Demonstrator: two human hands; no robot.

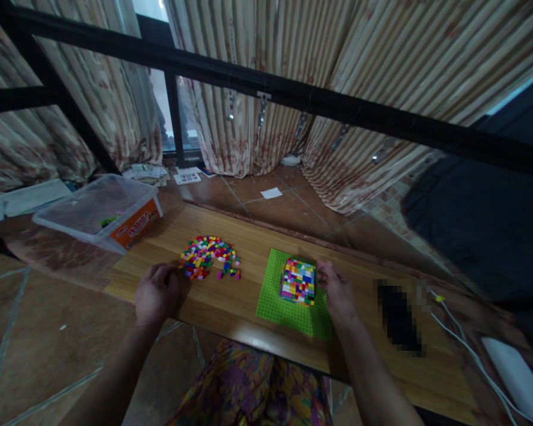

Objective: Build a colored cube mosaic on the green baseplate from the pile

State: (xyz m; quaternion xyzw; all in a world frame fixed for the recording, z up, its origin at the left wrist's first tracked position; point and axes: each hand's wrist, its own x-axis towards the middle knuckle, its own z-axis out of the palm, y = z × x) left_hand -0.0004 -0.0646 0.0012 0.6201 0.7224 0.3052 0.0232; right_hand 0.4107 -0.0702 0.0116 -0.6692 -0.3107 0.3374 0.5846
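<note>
At a low wooden tabletop [231, 302], I sit with both hands down beside a building-brick job. My right hand [337, 293] rests on the green baseplate [278, 302], its fingers [323, 271] loosely curled against the right edge of the multicoloured brick block [298, 281] that stands on the plate; they touch the block's side but do not close round it. My left hand [157, 294] lies flat-knuckled on the wood, fingers bent and holding nothing that I can see, just beside the near edge of the loose brick pile [208, 255], which is spread in a rough arc to the left of the plate.

By my reading, this is the pause between bricks: the block steadied on one side, the supply within reach on the other. The next move would call for a fingertip pinch on a single small brick at the pile's edge without scattering its neighbours, then a square press onto the block's top while the right hand braces it.

A clear plastic tub [100, 210] sits at the far left corner, and white cables [462, 340] trail off to the right.
</note>
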